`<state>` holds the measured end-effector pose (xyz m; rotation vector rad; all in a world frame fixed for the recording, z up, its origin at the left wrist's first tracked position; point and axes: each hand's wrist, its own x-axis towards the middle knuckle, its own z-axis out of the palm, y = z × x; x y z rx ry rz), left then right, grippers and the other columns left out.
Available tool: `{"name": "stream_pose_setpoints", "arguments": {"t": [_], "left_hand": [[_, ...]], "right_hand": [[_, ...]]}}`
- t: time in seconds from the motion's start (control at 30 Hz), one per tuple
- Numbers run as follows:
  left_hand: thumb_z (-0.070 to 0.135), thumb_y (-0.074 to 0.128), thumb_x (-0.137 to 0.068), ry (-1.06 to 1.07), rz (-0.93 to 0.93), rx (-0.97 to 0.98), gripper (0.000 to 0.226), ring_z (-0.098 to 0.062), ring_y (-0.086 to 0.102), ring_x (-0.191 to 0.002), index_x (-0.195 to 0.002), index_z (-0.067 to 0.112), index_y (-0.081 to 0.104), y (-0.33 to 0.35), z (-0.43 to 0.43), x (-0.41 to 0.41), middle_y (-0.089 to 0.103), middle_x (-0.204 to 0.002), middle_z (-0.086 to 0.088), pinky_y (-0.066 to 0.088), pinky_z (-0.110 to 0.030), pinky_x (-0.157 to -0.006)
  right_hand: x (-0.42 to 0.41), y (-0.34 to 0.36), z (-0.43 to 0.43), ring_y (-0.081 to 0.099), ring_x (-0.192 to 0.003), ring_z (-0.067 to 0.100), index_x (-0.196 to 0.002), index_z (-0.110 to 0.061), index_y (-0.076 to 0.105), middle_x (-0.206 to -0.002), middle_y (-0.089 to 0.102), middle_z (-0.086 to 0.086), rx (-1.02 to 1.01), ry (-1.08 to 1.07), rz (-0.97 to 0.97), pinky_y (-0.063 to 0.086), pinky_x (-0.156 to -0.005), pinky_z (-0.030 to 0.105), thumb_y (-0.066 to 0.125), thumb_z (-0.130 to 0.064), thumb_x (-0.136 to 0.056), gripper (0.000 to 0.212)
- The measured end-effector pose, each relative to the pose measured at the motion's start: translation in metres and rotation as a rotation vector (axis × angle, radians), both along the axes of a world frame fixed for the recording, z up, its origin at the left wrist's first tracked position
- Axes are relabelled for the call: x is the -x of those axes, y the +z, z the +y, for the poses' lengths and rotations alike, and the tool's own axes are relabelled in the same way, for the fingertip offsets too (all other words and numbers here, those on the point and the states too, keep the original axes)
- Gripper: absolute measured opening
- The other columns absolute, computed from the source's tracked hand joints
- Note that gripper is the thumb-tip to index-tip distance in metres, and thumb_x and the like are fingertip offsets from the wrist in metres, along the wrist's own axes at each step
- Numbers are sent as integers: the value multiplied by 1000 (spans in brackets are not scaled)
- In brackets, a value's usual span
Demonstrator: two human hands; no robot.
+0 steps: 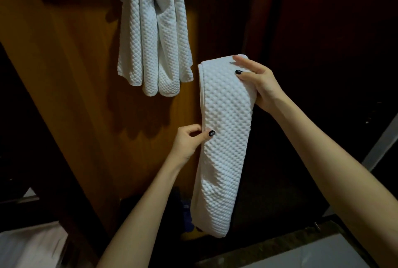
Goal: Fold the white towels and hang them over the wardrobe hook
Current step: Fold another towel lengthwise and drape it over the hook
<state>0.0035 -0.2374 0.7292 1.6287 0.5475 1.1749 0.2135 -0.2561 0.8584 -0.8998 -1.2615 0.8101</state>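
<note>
While pinched at mid-length and gripped at its top fold, shown hanging as one long narrow strip: folded towel [224, 138], long axis near vertical, lower end free.

Nearest: left hand [189, 138], below and just right of the hanging towels [155, 41], thumb and curled fingers pinching the strip's left edge.

Next: right hand [256, 82], to the right of the hanging towels and level with their lower ends, thumb in front of the top fold, fingers behind it, grasping. Higher of the two hands and judged nearer the hook.

Farthest: hanging towels, draped in several loops at the top edge of view, hook hidden beneath them; wardrobe panel [75, 74] directly behind.

Governing relation: hook up and to the left of both hands, so a lift up and leftward judged necessary, top fold leading.

Open room to the right of the hanging towels; little bare room judged left on the hook itself.
</note>
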Motion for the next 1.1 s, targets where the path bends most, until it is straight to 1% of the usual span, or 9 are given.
{"name": "stream_pose_setpoints", "arguments": {"t": [0.13,0.3,0.43,0.53,0.73,0.87,0.93,1.0,1.1], "left_hand": [[10,73,-82,-20,24,-71,25,0,66,-85,-78,34,72,-1,-5,-5,72,-85,14,47,-13,-73],[13,63,-91,52,41,-197,51,-24,56,-113,-115,51,40,0,-8,-5,52,-126,-6,48,-37,-94],[1,55,-93,69,144,-424,46,7,46,-120,-131,26,45,-6,-8,-6,49,-127,8,36,-12,-100],[7,64,-90,-112,195,-233,46,3,44,-128,-126,32,51,-10,-6,2,50,-131,22,34,-12,-103],[30,67,-88,-128,262,-216,52,4,32,-136,-132,47,44,-23,2,16,38,-141,33,29,-6,-103],[41,75,-79,-26,198,-84,71,-14,49,-127,-135,53,33,-28,5,22,45,-142,13,48,-36,-98],[48,77,-74,23,271,38,76,-19,55,-121,-133,55,29,-31,7,23,51,-137,0,52,-46,-93],[46,76,-77,53,369,160,79,-20,54,-123,-140,36,30,-38,10,24,50,-140,-8,51,-45,-95],[23,76,-81,-58,496,232,43,-9,68,-98,-119,11,60,-53,9,26,65,-123,-10,57,-27,-78]], "right_hand": [[-2,-4,0,71,-74,15,-116,-19,60,-110,64,5,22,-107,-36,54,-57,26,63,-1,-86,35],[-7,-6,2,71,-73,16,-111,-21,59,-111,62,12,53,-178,37,54,-57,28,63,-1,-85,33],[-7,-10,6,70,-86,21,-117,-23,58,-122,58,10,78,-200,110,56,-61,29,62,-1,-85,39],[-5,-13,8,67,-99,27,-125,-28,52,-132,52,9,118,-181,158,57,-66,31,63,-1,-86,49],[-3,-28,6,71,-95,25,-141,-24,46,-134,51,9,175,-118,138,56,-65,32,62,-3,-87,60],[-5,-39,2,68,-101,28,-154,-17,18,-145,42,16,236,-101,310,57,-65,34,62,1,-88,82],[-6,-45,-1,69,-99,30,-148,-8,30,-134,55,20,227,-79,330,57,-66,35,61,1,-89,67],[-3,-50,-5,70,-97,30,-135,1,45,-121,64,20,227,-74,340,57,-68,35,59,1,-89,48],[3,-58,-8,72,-88,26,-120,9,57,-104,70,15,236,-115,309,57,-66,32,60,2,-89,31]]}}
